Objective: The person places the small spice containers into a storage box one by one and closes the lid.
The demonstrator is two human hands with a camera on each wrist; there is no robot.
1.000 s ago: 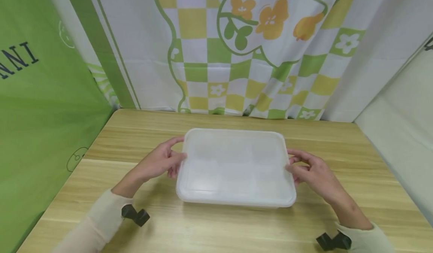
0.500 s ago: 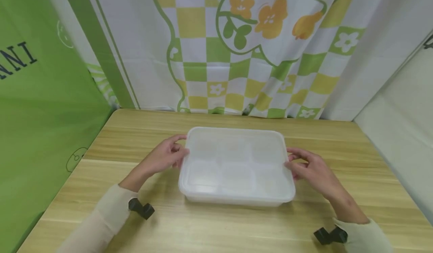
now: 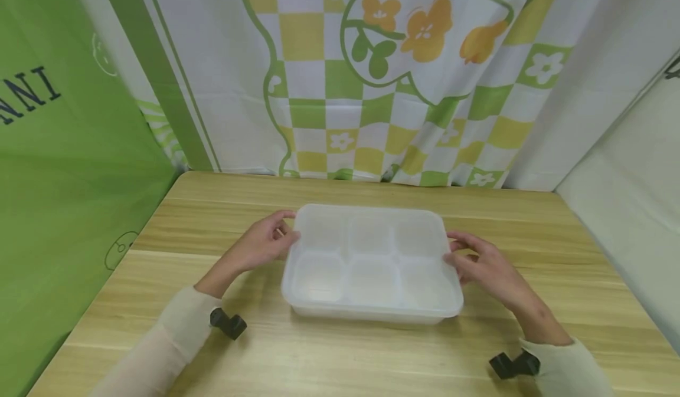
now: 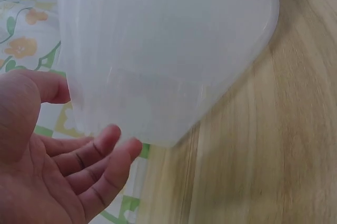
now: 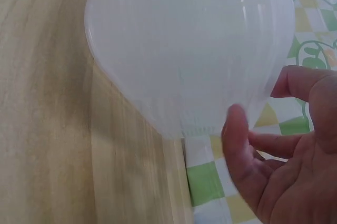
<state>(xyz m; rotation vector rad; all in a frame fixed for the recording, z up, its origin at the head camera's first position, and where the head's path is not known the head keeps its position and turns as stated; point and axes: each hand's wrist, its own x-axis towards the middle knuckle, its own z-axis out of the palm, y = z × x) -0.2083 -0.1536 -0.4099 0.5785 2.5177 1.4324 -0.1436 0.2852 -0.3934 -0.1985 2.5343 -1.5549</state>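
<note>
A translucent white plastic food container with rounded corners lies between my hands, its compartments showing through the top in the head view. My left hand grips its left end, thumb at the rim and fingers curled beside the wall. At the opposite end my right hand holds it the same way, thumb tip on the rim. The left wrist view has the container's end wall close up, with fingertips by its lower edge. Fingers of the right hand likewise curl by the other end wall.
The wooden table spreads out under the container. Behind it hangs a checked, flowered curtain, with a green cloth at the left and a pale cloth at the right. Black devices sit on both wrists.
The container has tilted so its front wall shows more, and the compartments look sharper. My left hand has shifted slightly right and the right hand slightly left, both staying at its ends.
</note>
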